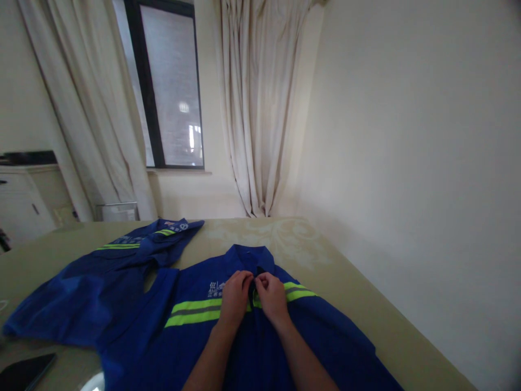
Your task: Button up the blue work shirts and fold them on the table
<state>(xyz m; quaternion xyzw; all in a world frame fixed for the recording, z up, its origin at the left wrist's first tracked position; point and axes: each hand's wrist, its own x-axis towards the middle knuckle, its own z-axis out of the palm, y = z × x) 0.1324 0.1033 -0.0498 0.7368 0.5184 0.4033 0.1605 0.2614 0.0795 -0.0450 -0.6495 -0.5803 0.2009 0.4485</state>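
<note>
A blue work jacket (195, 347) with yellow-green reflective stripes and white chest lettering lies spread out, its collar pointing away from me. My left hand (236, 290) and my right hand (269, 290) meet at its front opening, just below the collar. Both hands are closed in a pinch on the jacket's front edges, fingertips almost touching. Whatever button or fastener may be between the fingertips is hidden. Below my hands, the front placket runs down between my forearms.
A second blue garment (93, 277) with similar stripes lies to the left, touching the jacket. At the lower left are a dark flat object (28, 372) and a partly visible white round item (94, 383). The table (345, 271) borders a wall on the right; curtains (260, 108) hang behind.
</note>
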